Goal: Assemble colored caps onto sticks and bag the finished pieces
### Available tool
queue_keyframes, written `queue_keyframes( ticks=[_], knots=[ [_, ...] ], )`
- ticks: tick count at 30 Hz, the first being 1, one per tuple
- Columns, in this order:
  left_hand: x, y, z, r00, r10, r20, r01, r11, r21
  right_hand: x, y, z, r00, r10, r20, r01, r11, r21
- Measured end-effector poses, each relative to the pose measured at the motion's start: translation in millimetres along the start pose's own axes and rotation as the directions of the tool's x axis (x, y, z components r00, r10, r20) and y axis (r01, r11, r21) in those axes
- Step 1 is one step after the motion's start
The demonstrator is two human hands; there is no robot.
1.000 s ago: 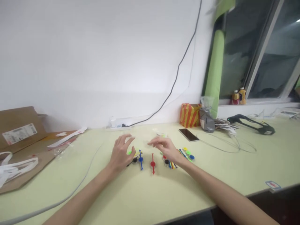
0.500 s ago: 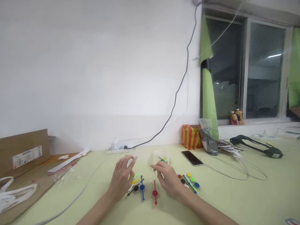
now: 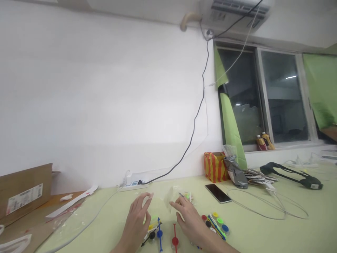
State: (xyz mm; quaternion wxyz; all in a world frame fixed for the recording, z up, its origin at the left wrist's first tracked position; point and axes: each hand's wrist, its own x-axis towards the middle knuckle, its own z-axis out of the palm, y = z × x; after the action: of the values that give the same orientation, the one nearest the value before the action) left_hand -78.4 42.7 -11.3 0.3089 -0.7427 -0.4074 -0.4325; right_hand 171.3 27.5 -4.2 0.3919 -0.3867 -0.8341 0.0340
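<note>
The left hand [image 3: 137, 216] has thumb and fingers apart; so does the right hand [image 3: 186, 215], with a bag [image 3: 173, 192] near its 11 o'clock, contact unclear. The red spinner [image 3: 175, 241] at its 7 o'clock and blue spinner [image 3: 159, 234] at the left's 4 o'clock look light and stiff; grip hubs, sparing thin arrows.

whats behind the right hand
Just beyond the right hand lies a clear plastic bag, with small coloured pieces apparently inside. The hand covers the bag's near part, so whatever lies there, and the full number of pieces, cannot be seen.
</note>
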Motion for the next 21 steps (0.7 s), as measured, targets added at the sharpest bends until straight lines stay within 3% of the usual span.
queue_keyframes(
  ticks=[7, 13, 17, 21],
  knots=[
    [-2.0, -4.3, 2.3, 0.999, 0.039, 0.017, -0.040, 0.999, 0.030, 1.4, 3.2, 3.2, 0.992, -0.002, -0.127, 0.008, 0.999, 0.045],
    [7.6, 1.2, -8.3, 0.982, 0.184, 0.035, -0.187, 0.972, 0.145, 3.4, 7.0, 10.9, 0.977, 0.032, -0.211, -0.017, 0.997, 0.069],
    [15.3, 3.1, -16.5, 0.944, 0.311, 0.107, -0.328, 0.918, 0.225, 4.7, 3.8, 5.9, 0.956, 0.076, -0.283, -0.006, 0.970, 0.242],
    [20.1, 5.8, -24.2, 0.914, 0.374, 0.156, -0.403, 0.882, 0.243, 11.7, 3.5, -3.9, 0.933, 0.203, -0.296, -0.029, 0.865, 0.501]
  ],
)
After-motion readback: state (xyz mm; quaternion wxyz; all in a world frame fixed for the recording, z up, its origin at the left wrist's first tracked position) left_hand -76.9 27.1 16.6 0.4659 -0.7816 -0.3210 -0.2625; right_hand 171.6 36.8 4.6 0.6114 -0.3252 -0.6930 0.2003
